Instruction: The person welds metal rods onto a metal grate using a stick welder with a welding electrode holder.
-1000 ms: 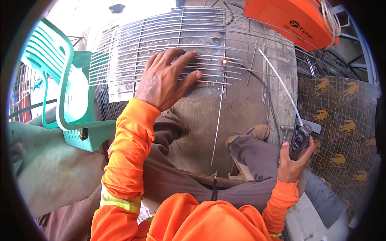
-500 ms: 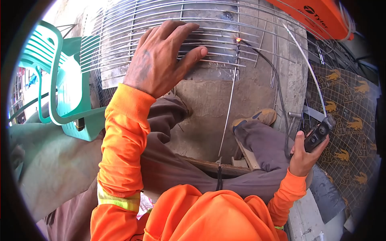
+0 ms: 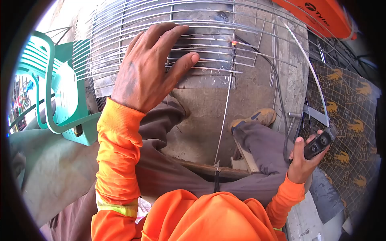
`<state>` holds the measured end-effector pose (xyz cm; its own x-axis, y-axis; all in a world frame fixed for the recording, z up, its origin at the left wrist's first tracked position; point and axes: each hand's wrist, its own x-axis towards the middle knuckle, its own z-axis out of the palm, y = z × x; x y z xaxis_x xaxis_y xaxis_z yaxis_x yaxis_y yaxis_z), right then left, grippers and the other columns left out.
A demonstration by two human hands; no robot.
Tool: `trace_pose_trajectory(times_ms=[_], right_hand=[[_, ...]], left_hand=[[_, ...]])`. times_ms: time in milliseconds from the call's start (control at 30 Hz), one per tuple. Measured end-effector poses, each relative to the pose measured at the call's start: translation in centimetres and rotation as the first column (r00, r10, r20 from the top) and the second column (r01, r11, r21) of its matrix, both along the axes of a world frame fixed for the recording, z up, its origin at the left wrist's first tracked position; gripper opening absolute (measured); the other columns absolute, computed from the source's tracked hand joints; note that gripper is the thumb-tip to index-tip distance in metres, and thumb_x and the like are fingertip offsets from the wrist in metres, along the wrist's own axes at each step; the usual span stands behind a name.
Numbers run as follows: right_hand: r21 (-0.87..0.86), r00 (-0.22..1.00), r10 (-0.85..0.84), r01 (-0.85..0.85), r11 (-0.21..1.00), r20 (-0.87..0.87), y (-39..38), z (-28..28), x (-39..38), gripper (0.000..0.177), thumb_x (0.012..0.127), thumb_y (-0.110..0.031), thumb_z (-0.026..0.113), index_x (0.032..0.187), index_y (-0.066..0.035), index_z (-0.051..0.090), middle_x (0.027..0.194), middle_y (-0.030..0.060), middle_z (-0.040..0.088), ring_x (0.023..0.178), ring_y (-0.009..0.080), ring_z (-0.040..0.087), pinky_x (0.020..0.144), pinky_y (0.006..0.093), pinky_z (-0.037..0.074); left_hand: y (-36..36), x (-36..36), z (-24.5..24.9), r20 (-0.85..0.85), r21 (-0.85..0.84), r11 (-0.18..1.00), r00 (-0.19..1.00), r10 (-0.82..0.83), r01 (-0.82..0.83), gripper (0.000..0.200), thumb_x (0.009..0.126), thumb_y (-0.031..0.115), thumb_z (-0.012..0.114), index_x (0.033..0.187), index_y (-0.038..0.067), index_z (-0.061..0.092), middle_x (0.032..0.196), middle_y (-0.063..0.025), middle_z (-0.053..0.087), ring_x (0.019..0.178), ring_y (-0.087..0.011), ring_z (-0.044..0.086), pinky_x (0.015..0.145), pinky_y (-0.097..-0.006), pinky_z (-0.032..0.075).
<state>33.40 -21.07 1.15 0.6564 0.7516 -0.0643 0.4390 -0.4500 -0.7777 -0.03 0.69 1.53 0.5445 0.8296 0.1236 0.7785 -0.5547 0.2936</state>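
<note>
My left hand (image 3: 146, 66) lies on a grid of thin metal rods (image 3: 108, 45), its fingers spread over several of them and the thumb apart. At a crossing right of that hand, a small weld spot (image 3: 234, 43) glows red-orange. In my right hand (image 3: 303, 160) is a black electrode holder (image 3: 319, 143), gripped low at the right. A long pale welding rod (image 3: 307, 62) rises from its jaw, its tip well apart from the glowing spot. Beneath the grid lies a grey metal sheet (image 3: 201, 82). One thin rod (image 3: 224, 120) runs from the grid toward my lap.
A green plastic chair (image 3: 68, 94) stands at the left. An orange Tyler-marked case (image 3: 317, 18) sits at the upper right, near a black cable (image 3: 277, 80). Dark crocodile-printed board (image 3: 341, 108) lies at the right. My shoe (image 3: 263, 116) rests on the concrete floor.
The glowing spot has dimmed from bright yellow-orange to red-orange. My left hand and the grid appear slightly lower and further left, with a small shift of the view. My right hand keeps its hold.
</note>
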Motion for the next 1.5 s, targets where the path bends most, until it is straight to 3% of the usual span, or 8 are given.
trace_pose_trajectory(times_ms=[233, 467, 667, 900, 967, 1300, 1367, 1500], right_hand=[[0.036, 0.999, -0.023, 0.024, 0.999, -0.026, 0.8, 0.3, -0.3, 0.057, 0.091, 0.003, 0.063, 0.142, -0.004, 0.04, 0.105, 0.005, 0.048, 0.06, 0.0079, 0.051, 0.046, 0.023, 0.041], [0.063, 0.948, -0.205, 0.226, 0.972, -0.243, 3.1, 1.7, -0.8, 0.054, 0.09, 0.002, 0.061, 0.14, -0.005, 0.041, 0.105, 0.0036, 0.048, 0.056, 0.0071, 0.047, 0.045, 0.0223, 0.041], [0.011, 0.957, -0.198, 0.205, 0.979, -0.212, 4.1, 1.4, -1.6, 0.058, 0.088, -0.002, 0.066, 0.141, -0.005, 0.043, 0.105, 0.0056, 0.048, 0.062, 0.0097, 0.049, 0.047, 0.0227, 0.042], [0.011, 0.977, -0.108, 0.112, 0.994, -0.183, 3.7, 0.4, -0.7, 0.057, 0.095, 0.001, 0.06, 0.146, -0.003, 0.037, 0.103, 0.0025, 0.051, 0.058, 0.007, 0.047, 0.049, 0.023, 0.041], [0.044, 0.978, -0.135, 0.143, 0.989, -0.161, 3.9, 0.4, -0.7, 0.057, 0.09, 0.0, 0.065, 0.142, -0.002, 0.042, 0.102, 0.0048, 0.048, 0.055, 0.0088, 0.045, 0.044, 0.0232, 0.039], [0.02, 0.982, -0.096, 0.101, 0.995, -0.165, 3.2, 0.8, -0.9, 0.056, 0.096, -0.001, 0.063, 0.145, -0.005, 0.038, 0.102, 0.0023, 0.05, 0.058, 0.007, 0.047, 0.05, 0.0241, 0.042], [0.055, 0.973, -0.103, 0.117, 0.992, -0.208, 3.1, 0.9, -1.0, 0.057, 0.091, 0.003, 0.064, 0.143, -0.002, 0.04, 0.104, 0.0049, 0.049, 0.058, 0.0093, 0.048, 0.047, 0.0234, 0.04], [0.054, 0.972, -0.097, 0.111, 0.992, -0.212, 2.7, 0.9, -1.0, 0.055, 0.095, -0.001, 0.064, 0.143, -0.006, 0.038, 0.101, 0.0018, 0.049, 0.057, 0.0069, 0.047, 0.048, 0.0226, 0.042]], left_hand=[[0.4, 0.5, 0.7, 0.028, -0.049, 0.999, 0.999, 0.018, -0.017, 0.052, 0.094, 0.034, 0.074, 0.137, 0.007, 0.06, 0.128, -0.016, 0.063, 0.117, -0.0352, 0.061, 0.1, -0.044, 0.048], [0.6, 0.7, 1.3, 0.059, -0.138, 0.988, 0.996, 0.074, -0.065, 0.057, 0.091, 0.031, 0.076, 0.139, 0.007, 0.058, 0.128, -0.0166, 0.06, 0.117, -0.0372, 0.058, 0.102, -0.0453, 0.046], [0.5, 0.4, 1.2, 0.038, -0.158, 0.984, 0.996, 0.087, -0.08, 0.057, 0.093, 0.038, 0.072, 0.14, 0.009, 0.056, 0.132, -0.0138, 0.059, 0.121, -0.0343, 0.058, 0.112, -0.0531, 0.04], [0.1, -0.1, 0.2, 0.108, -0.153, 0.984, 0.988, 0.109, -0.092, 0.058, 0.094, 0.038, 0.071, 0.14, 0.009, 0.055, 0.132, -0.012, 0.058, 0.12, -0.0338, 0.059, 0.111, -0.0522, 0.041], [-0.2, -0.1, -0.1, 0.064, -0.141, 0.983, 0.99, 0.127, -0.117, 0.055, 0.093, 0.042, 0.069, 0.134, 0.008, 0.057, 0.13, -0.0093, 0.058, 0.122, -0.0277, 0.058, 0.114, -0.0525, 0.037], [-0.5, 0.3, -0.3, 0.105, -0.111, 0.988, 0.988, 0.115, -0.103, 0.052, 0.092, 0.041, 0.07, 0.13, 0.007, 0.059, 0.126, -0.0099, 0.058, 0.122, -0.0294, 0.057, 0.113, -0.0516, 0.038], [-0.4, 0.3, -0.2, 0.109, -0.049, 0.996, 0.991, 0.083, -0.078, 0.051, 0.094, 0.038, 0.071, 0.133, 0.007, 0.059, 0.124, -0.0137, 0.06, 0.11, -0.0355, 0.059, 0.101, -0.0442, 0.046], [-0.4, 0.2, -0.2, 0.099, -0.04, 0.997, 0.993, 0.064, -0.061, 0.05, 0.095, 0.039, 0.07, 0.132, 0.006, 0.06, 0.124, -0.0137, 0.06, 0.11, -0.0349, 0.059, 0.1, -0.0449, 0.046]])
